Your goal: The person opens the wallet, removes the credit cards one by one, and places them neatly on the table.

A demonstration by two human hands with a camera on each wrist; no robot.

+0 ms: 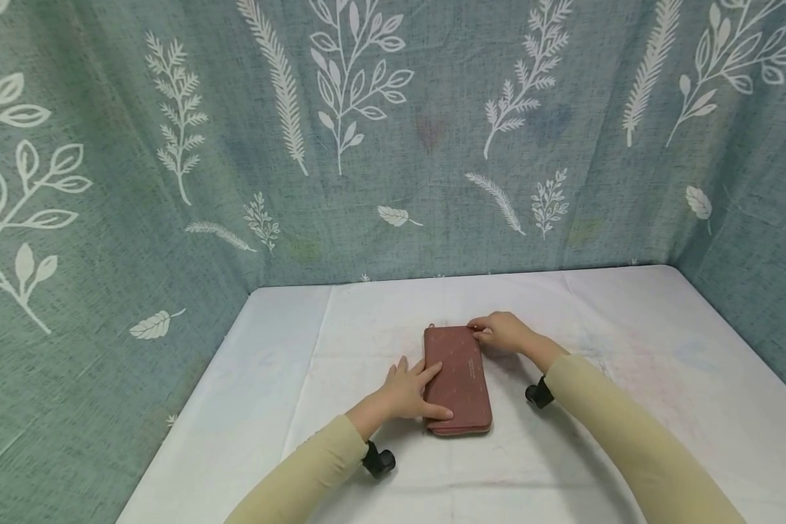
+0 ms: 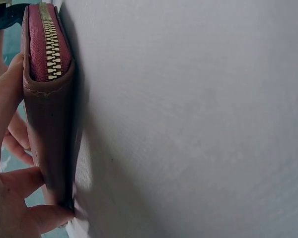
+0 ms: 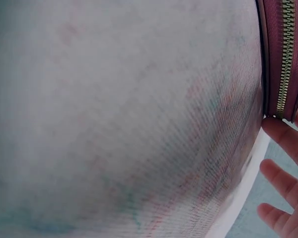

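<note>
Nearest you, two pale yellow sleeves reach in over the white-covered bench, with a black device strapped at the left wrist and another at the right. Your left hand lies at the left side of the dark red wallet, its fingers spread wide, the thumb resting across the top face towards the near end. The wallet lies flat near the middle of the bench, and a gold-toothed zip runs along its edge. Further off, your right hand touches the wallet's far right corner; you cannot tell whether its fingers pinch it. At the far side hangs a green curtain with white leaf prints.
</note>
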